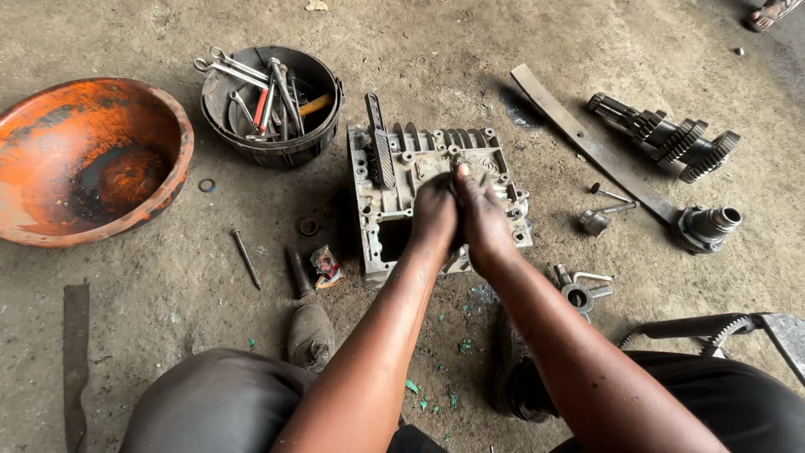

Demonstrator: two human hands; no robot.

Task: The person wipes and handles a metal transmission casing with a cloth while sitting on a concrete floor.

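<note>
Your left hand (433, 214) and right hand (482, 220) are pressed together over the casing (394, 180), fingers curled narrow around something small and dark between them; can't tell what it is. Right fingertips reach a grey bit on the casing's upper middle. The casing lies flat on the floor (168, 294), centre of view, finned edge away from you, with a file (379, 138) lying across its left part.

Just left of the casing, near your shoe (310, 335): a small crumpled packet (327, 267), red and white print, lying beside a short punch (299, 270). A nail (246, 258) lies further left.

Top left, a black tub (323, 126) of spanners; beside it an orange bowl (50, 109). Right: flat bar (587, 143), gear shaft (671, 143), small bolts (608, 201). Green chips (436, 398) are scattered between your legs.
</note>
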